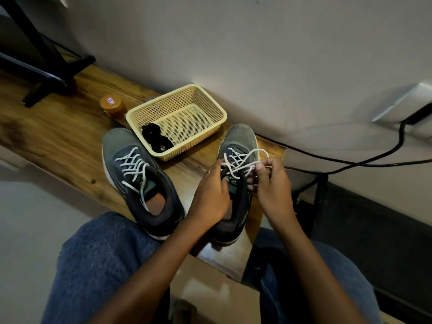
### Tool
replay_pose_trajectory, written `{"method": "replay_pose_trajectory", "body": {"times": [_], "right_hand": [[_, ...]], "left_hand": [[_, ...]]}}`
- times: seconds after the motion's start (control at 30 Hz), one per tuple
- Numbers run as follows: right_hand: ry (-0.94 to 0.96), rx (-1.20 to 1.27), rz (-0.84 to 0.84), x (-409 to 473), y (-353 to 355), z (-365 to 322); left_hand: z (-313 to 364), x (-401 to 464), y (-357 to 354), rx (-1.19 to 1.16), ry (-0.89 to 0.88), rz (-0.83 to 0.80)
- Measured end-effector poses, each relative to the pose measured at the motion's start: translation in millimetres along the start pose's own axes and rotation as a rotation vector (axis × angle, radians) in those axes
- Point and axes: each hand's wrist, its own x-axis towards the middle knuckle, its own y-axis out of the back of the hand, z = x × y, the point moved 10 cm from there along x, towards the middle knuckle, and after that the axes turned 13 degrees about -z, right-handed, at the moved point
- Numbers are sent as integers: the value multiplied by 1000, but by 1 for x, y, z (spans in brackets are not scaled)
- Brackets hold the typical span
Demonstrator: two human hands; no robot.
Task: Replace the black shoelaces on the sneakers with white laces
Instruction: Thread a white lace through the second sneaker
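- The left hand (pixel 211 192), just right of centre in the frame, curls its fingers over the collar and tongue of the right shoe (pixel 236 183) and seems to pinch a white strand near the top eyelets.
- The right hand (pixel 268 181), beside it on the right, is closed on the white lace (pixel 243 160); its fingertips pinch the cord, and a loop arcs up from them across the vamp.
- The lace is thin, round, soft cord. It looks very light and limp and will sag wherever it is not pulled taut; I judge it best pinched close to the eyelet or by its stiff tip, which I cannot see here.
- The right shoe sits on the wooden bench (pixel 58 136), toe pointing away. It looks light and padded, with a collar that gives under a grip, so holding it there steadies it against the lace's pull.
- The left shoe (pixel 138 178), left of centre, is already laced in white, with one end trailing into its opening.
- Further off, at mid-frame, the basket (pixel 210 101) holds the black laces (pixel 156 139) bunched in its near left corner.
- A small orange jar (pixel 112 106) stands just left of the basket.
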Motion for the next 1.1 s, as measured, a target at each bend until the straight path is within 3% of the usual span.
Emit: {"method": "replay_pose_trajectory", "body": {"times": [0.2,0.4,0.6,0.73,0.9,1.1], "right_hand": [[-26,-67,-150,4,-6,4],[-97,227,-29,4,2,11],[-45,117,-167,2,-9,3],[1,45,-124,4,-7,0],[-77,226,-51,2,-6,7],[-68,217,-47,-1,-6,7]], "left_hand": [[-1,0,0,-28,8,-9],[0,0,1,-14,14,-11],[0,0,1,-17,34,-17],[-1,0,1,-23,41,-22],[-4,1,-1,-12,50,-32],[-3,1,-2,-15,50,-42]]}}
